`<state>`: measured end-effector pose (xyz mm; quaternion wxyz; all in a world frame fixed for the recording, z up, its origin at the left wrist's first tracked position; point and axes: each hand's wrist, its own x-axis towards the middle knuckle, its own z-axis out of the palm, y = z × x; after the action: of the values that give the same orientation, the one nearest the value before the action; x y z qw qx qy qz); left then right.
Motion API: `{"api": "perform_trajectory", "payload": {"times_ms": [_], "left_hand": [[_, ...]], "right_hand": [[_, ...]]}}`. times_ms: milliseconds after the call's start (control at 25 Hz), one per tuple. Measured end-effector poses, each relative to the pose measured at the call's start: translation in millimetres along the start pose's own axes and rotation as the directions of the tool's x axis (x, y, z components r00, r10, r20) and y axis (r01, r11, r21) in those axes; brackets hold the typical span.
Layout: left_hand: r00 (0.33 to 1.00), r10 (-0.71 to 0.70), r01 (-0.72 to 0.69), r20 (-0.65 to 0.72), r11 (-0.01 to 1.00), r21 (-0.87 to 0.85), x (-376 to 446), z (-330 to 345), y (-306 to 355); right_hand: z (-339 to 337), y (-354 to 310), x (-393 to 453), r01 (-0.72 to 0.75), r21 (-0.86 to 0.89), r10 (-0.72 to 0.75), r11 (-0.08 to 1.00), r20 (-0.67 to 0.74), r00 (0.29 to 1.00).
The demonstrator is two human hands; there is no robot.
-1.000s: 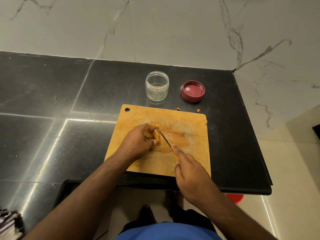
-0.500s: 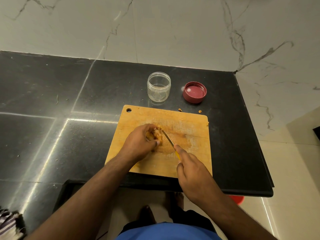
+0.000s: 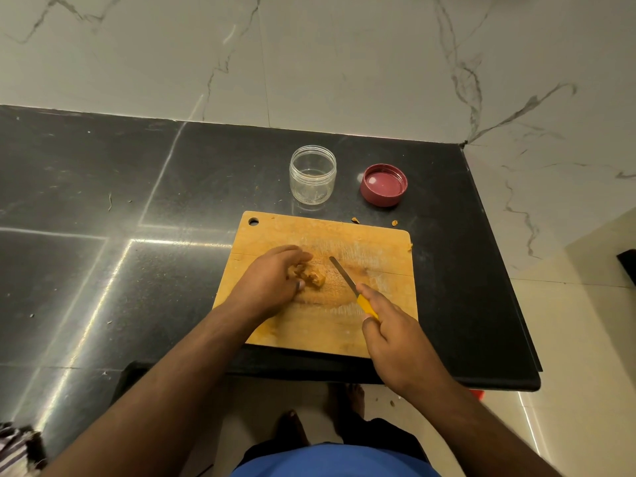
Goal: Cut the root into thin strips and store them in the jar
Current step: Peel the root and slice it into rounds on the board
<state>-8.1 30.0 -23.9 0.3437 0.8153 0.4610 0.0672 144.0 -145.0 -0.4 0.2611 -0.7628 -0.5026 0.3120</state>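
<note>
Root (image 3: pixel 314 277) mid cutting board (image 3: pixel 378 246), pinched under left hand (image 3: pixel 272 280) fingertips. Right hand (image 3: pixel 395 335) grips yellow-handled knife (image 3: pixel 349 286); blade just right of root, apart, pointing away-left.

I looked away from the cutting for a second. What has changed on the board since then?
The knife has come off the root: its blade now lies apart to the right of it, still gripped by the right hand. The left hand still holds the root on the cutting board. The jar and the lid have not moved.
</note>
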Motion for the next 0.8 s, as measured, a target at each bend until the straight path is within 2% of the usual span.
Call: {"api": "perform_trajectory", "payload": {"times_ms": [280, 400, 520, 640, 720, 800], "left_hand": [[0.998, -0.027, 0.027, -0.065, 1.000, -0.009, -2.5, 3.5, 5.0], [0.989, -0.122, 0.114, -0.085, 0.989, -0.091, -2.8, -0.3, 8.6], [0.976, -0.203, 0.198, -0.073, 0.978, -0.069, 1.2, -5.7, 8.4], [0.950, -0.309, 0.291, -0.042, 0.927, -0.237, 3.6, -10.7, 4.1], [0.960, -0.281, 0.271, 0.005, 0.923, -0.273, 1.3, -14.7, 0.7], [0.978, -0.194, 0.205, 0.072, 0.953, -0.222, -1.9, -15.4, -1.4]], "right_hand": [[-4.1, 0.2, 3.5, -0.013, 0.010, 0.013, 1.000, -0.008, 1.000], [-6.9, -2.1, 2.0, -0.034, 0.032, 0.034, 0.999, -0.004, 0.999], [-6.4, -2.4, 1.6, -0.044, 0.061, 0.044, 0.997, -0.002, 0.999], [-5.5, 0.0, 1.7, -0.042, 0.076, 0.042, 0.996, -0.007, 0.999], [-5.7, 0.5, 1.2, -0.046, 0.082, 0.046, 0.996, -0.005, 0.999], [-6.0, -0.1, 1.0, -0.053, 0.080, 0.053, 0.995, -0.002, 0.999]]}}
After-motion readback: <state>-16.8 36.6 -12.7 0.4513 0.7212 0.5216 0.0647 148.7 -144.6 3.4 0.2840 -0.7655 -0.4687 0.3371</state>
